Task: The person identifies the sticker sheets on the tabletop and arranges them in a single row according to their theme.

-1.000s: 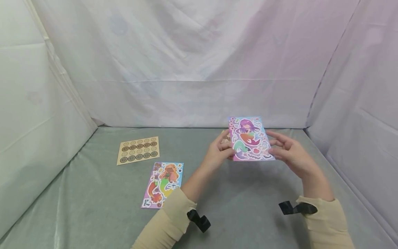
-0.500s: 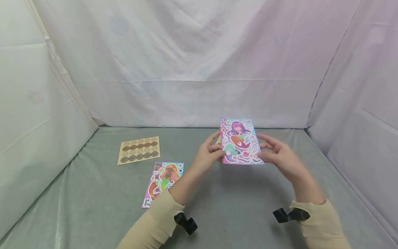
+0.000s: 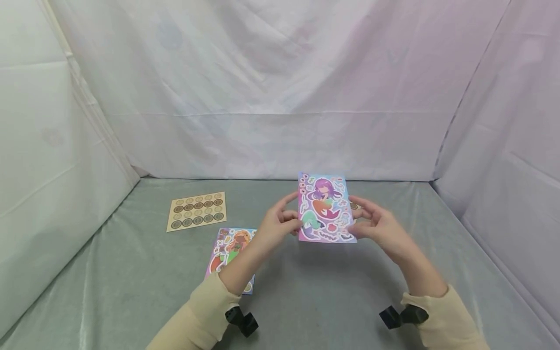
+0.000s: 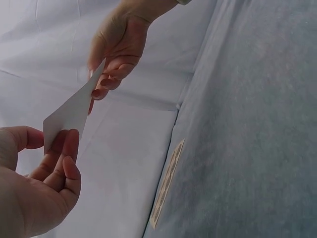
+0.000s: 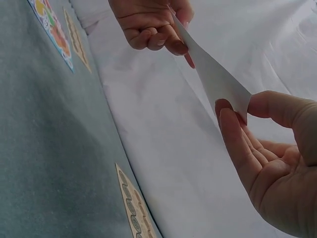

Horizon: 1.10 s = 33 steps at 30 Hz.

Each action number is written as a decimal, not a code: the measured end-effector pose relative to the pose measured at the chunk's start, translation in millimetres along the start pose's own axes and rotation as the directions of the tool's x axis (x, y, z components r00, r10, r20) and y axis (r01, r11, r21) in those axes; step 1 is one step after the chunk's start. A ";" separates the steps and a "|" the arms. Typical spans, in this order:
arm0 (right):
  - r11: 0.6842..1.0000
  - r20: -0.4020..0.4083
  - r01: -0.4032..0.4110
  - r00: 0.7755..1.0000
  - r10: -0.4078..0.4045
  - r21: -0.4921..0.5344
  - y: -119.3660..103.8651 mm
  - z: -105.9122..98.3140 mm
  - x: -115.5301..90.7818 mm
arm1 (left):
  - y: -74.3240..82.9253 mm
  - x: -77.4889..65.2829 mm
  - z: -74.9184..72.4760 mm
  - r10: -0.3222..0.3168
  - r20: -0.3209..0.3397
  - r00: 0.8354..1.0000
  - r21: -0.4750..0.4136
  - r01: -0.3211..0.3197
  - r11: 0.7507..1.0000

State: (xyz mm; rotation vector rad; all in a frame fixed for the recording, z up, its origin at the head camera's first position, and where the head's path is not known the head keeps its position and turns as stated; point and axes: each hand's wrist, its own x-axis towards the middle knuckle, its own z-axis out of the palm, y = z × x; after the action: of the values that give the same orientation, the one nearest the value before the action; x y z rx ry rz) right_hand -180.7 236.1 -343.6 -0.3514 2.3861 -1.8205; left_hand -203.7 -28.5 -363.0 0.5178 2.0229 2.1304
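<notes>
Both hands hold a mermaid sticker sheet (image 3: 324,209) up above the grey table, its printed side toward the head camera. My left hand (image 3: 277,223) pinches the left edge between thumb and fingers. On the opposite edge, my right hand (image 3: 376,226) pinches near the lower corner. Both wrist views show the plain white back of the sheet (image 4: 74,111), with fingertips pressed against it. A second mermaid sticker sheet (image 3: 236,243), with an orange-haired figure, lies on the table, partly covered by the left forearm.
A tan sheet of round stickers (image 3: 197,212) lies at the back left of the table (image 3: 131,291). Another tan sheet (image 5: 131,206) lies near the back wall, mostly hidden behind the held sheet in the head view. White cloth walls (image 3: 280,87) enclose the back and sides.
Both hands have carried the held mermaid sheet leftward and slightly nearer. The left forearm now covers more of the sheet on the table, and the tan sheet behind shows on the right side instead.
</notes>
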 end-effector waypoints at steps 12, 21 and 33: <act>0.999 0.037 -0.043 0.998 0.042 0.024 1.3 20.0 -6.2 | 1.1 -18.4 -20.1 0.006 0.070 0.998 0.075 -0.011 0.997; 0.998 0.083 -0.058 0.995 0.056 0.026 4.7 33.6 -11.1 | -1.6 -30.2 -38.3 -0.056 0.121 0.991 0.142 0.039 0.989; 0.999 0.158 -0.026 0.987 0.020 0.032 10.3 45.1 -12.7 | -6.1 -42.4 -53.6 -0.102 0.160 0.982 0.234 0.063 0.970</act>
State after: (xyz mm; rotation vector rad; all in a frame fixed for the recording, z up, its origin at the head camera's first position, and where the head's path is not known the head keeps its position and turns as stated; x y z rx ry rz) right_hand -159.1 199.8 -366.2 -0.4443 2.2422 -1.7511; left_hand -184.1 -92.9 -376.4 0.6132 2.1609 1.7516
